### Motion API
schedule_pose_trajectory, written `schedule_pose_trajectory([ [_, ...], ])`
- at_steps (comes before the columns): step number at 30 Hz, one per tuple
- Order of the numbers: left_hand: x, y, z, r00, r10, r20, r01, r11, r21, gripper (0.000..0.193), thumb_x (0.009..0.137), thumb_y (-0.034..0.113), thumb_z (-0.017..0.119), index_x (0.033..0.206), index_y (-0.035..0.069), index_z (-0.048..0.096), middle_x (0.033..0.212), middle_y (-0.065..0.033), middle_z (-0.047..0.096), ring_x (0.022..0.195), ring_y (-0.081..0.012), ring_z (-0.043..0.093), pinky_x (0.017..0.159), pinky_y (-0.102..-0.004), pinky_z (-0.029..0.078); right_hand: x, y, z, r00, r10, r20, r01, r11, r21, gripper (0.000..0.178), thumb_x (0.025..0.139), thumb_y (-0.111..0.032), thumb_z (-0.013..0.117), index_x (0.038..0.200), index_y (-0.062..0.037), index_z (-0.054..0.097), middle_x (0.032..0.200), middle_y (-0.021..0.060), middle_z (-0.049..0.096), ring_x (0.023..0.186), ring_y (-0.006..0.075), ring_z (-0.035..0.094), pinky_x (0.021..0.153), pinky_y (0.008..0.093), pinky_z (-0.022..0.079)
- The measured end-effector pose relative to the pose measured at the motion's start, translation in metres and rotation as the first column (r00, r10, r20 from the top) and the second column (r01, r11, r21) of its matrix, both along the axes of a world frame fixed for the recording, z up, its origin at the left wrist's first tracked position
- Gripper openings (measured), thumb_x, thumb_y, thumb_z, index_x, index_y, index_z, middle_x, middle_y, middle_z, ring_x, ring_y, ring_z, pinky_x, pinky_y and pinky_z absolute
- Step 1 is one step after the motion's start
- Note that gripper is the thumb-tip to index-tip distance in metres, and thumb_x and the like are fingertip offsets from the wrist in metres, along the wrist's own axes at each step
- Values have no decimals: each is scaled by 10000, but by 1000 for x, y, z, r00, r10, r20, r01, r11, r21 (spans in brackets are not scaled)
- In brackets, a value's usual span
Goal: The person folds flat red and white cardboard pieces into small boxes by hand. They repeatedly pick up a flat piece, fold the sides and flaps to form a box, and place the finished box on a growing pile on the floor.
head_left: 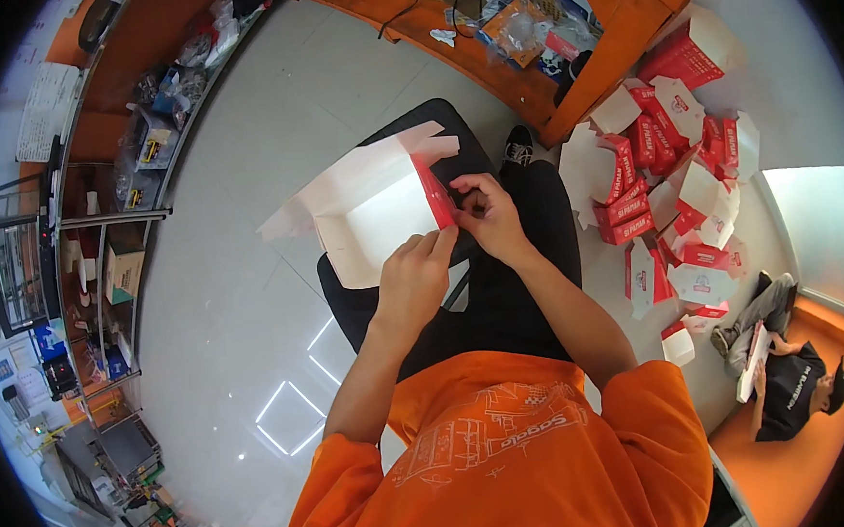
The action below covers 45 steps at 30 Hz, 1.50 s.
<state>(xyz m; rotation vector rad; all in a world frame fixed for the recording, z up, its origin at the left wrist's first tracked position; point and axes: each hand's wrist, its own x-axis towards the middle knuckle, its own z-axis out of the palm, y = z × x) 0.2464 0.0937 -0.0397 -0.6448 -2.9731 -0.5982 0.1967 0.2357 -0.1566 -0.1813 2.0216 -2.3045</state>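
A partly folded paper food box, white inside and red outside, rests over a black chair seat in front of me. Its flaps stand open on the far and left sides. My left hand is closed on the near end of the red side wall, with the fingers along the wall's edge. My right hand pinches the same red wall from its outer side, thumb and forefinger curled together. The outer face of that wall is mostly hidden by my fingers.
At the right, a heap of folded red-and-white boxes lies on the floor. Beyond it stands an orange wooden bench with clutter. A seated person holds a flat box at far right. Metal shelves line the left.
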Motion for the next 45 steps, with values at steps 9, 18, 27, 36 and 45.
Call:
schedule_pose_trajectory([
  [9, 3, 10, -7, 1000, -16, 4, 17, 981, -195, 296, 690, -43, 613, 979, 17, 597, 764, -86, 621, 721, -249, 638, 629, -366, 538, 3, -2, 9, 999, 32, 2, -32, 999, -6, 384, 692, 119, 687, 1036, -42, 624, 918, 26, 548, 693, 78, 545, 609, 228, 466],
  [18, 1, 2, -3, 983, -96, 155, 116, 986, -124, 233, 732, 50, 651, 960, 58, 605, 798, -63, 643, 770, -237, 661, 622, -331, 541, 1, 2, 21, 993, 69, -95, -53, 986, 156, 400, 670, 52, 711, 1049, -51, 636, 950, 63, 572, 744, 169, 615, 662, 294, 522],
  [27, -60, -28, 6, 935, -262, -237, 185, 935, -303, 210, 721, 35, 621, 925, 59, 665, 1076, -61, 625, 1013, -229, 619, 746, -331, 571, -8, 7, 49, 946, 236, -224, -37, 761, 648, 373, 711, -70, 663, 1082, -66, 629, 1059, 103, 596, 892, 296, 655, 701, 394, 560],
  [36, -59, -40, -11, 933, -320, -166, 263, 919, -292, 149, 718, 61, 618, 848, 78, 689, 964, -20, 676, 994, -215, 622, 762, -316, 570, -13, -14, 31, 931, 135, -339, 133, 739, 661, 198, 777, -116, 673, 970, -74, 657, 867, 103, 648, 752, 314, 674, 624, 397, 560],
  [45, -68, -46, -20, 941, -336, -31, 320, 917, -239, 104, 728, 52, 610, 811, 76, 668, 910, -21, 661, 947, -192, 625, 739, -299, 562, -1, -26, 19, 954, -81, -289, 180, 925, 335, 135, 760, 18, 686, 873, -25, 624, 801, 124, 656, 688, 263, 677, 593, 355, 536],
])
